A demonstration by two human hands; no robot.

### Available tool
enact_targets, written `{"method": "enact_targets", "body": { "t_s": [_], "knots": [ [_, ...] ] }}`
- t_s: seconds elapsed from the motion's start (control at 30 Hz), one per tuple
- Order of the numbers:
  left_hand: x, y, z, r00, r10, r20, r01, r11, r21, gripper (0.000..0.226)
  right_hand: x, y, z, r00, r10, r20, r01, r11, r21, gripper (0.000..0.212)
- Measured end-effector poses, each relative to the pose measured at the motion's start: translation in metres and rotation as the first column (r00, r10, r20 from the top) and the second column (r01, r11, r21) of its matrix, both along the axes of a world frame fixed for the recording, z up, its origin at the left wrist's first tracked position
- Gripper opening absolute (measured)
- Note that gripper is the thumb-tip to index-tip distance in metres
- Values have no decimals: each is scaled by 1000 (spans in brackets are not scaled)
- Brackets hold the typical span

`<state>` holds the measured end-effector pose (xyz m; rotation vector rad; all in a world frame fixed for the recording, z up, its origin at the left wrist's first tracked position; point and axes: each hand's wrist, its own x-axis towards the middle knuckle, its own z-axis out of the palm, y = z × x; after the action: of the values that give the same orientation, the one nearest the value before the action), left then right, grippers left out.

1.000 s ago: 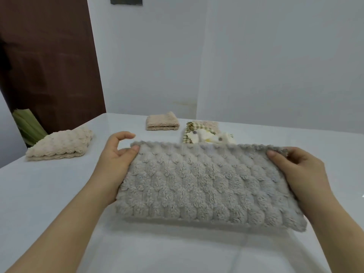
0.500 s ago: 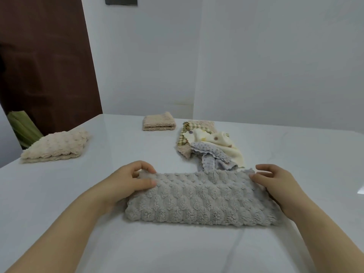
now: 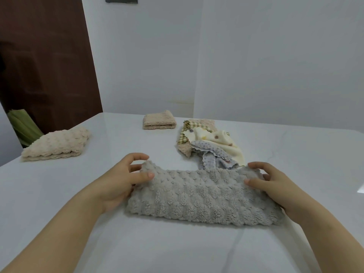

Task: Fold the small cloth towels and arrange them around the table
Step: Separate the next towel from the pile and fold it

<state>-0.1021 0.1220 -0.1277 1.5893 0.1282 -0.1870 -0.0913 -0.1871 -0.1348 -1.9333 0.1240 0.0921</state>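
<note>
My left hand (image 3: 122,180) and right hand (image 3: 271,186) pinch the half-folded grey towel (image 3: 201,196); beige towel (image 3: 57,144) and tan towel (image 3: 159,120) done, pile (image 3: 208,142) pending.

The near towel (image 3: 202,196) lies on the table (image 3: 295,146) between the left hand (image 3: 120,180) and the right hand (image 3: 275,186) — the loose heap (image 3: 210,142) just behind its right end, the side towel (image 3: 57,144) well to the left, the far towel (image 3: 159,120) beyond, left of the heap
</note>
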Motion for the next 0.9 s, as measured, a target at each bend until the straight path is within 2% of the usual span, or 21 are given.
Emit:
{"method": "enact_targets", "body": {
  "t_s": [0.03, 0.07, 0.1, 0.13, 0.17, 0.23, 0.33, 0.4, 0.47, 0.5, 0.53, 0.57, 0.6, 0.67, 0.7, 0.77, 0.8, 0.83, 0.87, 0.9],
  "knots": [
    [1, -2, -3, 999, 39, 0, -39, 998, 56, 31, -2, 0, 1, 1000, 20, -2, -20, 1000, 15, 38],
    [2, -2, -6, 997, 82, 7, -82, 973, 214, 32, -3, 1, 2, 999, 35, 0, -35, 999, 14, 41],
    [3, 0, -9, 993, 114, 27, -115, 909, 401, 35, -4, 1, 3, 999, 47, 8, -47, 999, -19, 43],
    [4, 1, -10, 991, 123, 49, -130, 833, 538, 39, -5, 2, 3, 998, 55, 21, -53, 994, -99, 46],
    [2, 2, -9, 992, 115, 57, -126, 796, 592, 42, -5, 1, 2, 997, 63, 31, -55, 976, -210, 49],
    [-1, 2, -6, 998, 63, 6, -56, 836, 546, 42, -6, 0, 0, 996, 89, 27, -73, 926, -371, 53],
    [-5, -4, -6, 995, -92, -30, 96, 938, 334, 40, -7, 1, -1, 984, 174, 38, -149, 923, -356, 50],
    [-6, -7, -2, 996, -91, 16, 87, 982, 168, 40, -8, 1, 2, 981, 160, 105, -130, 960, -248, 42],
    [-4, -3, 0, 998, -36, 55, 34, 999, 38, 37, -8, 0, 8, 984, 98, 149, -95, 995, -23, 37],
    [-4, 0, 0, 996, -39, 79, 37, 999, 34, 36, -8, -2, 11, 985, 75, 152, -86, 994, 68, 36],
    [-3, 2, -3, 992, -65, 106, 54, 993, 105, 34, -8, -4, 12, 987, 65, 147, -82, 990, 112, 34],
    [-3, 3, -6, 986, -118, 120, 82, 960, 266, 33, -9, -4, 11, 988, 73, 135, -88, 990, 109, 34],
    [-2, 3, -8, 978, -177, 107, 112, 889, 445, 32, -8, -4, 9, 989, 92, 116, -99, 994, 50, 34],
    [-3, 2, -10, 965, -253, 76, 146, 753, 641, 30, -6, -5, 2, 988, 143, 54, -130, 972, -195, 36],
    [-3, 2, -10, 963, -261, 61, 150, 715, 683, 29, -6, -5, 1, 989, 150, 22, -138, 951, -277, 38],
    [-5, -4, -9, 971, -206, 121, 25, 592, 806, 30, -7, -5, 3, 991, 126, -35, -131, 949, -285, 47],
    [-6, -8, -11, 961, -186, 202, -84, 503, 860, 37, -7, -5, 4, 991, 120, -56, -131, 948, -291, 51],
    [-6, -14, -13, 930, -211, 300, -180, 451, 874, 50, -7, -5, 6, 990, 119, -74, -137, 939, -315, 54],
    [-7, -23, -15, 879, -283, 385, -238, 439, 866, 65, -7, -5, 6, 989, 118, -93, -143, 930, -339, 57],
    [-8, -33, -17, 828, -384, 407, -234, 424, 875, 75, -6, -4, 6, 987, 120, -105, -150, 921, -360, 59]
  ]
}}
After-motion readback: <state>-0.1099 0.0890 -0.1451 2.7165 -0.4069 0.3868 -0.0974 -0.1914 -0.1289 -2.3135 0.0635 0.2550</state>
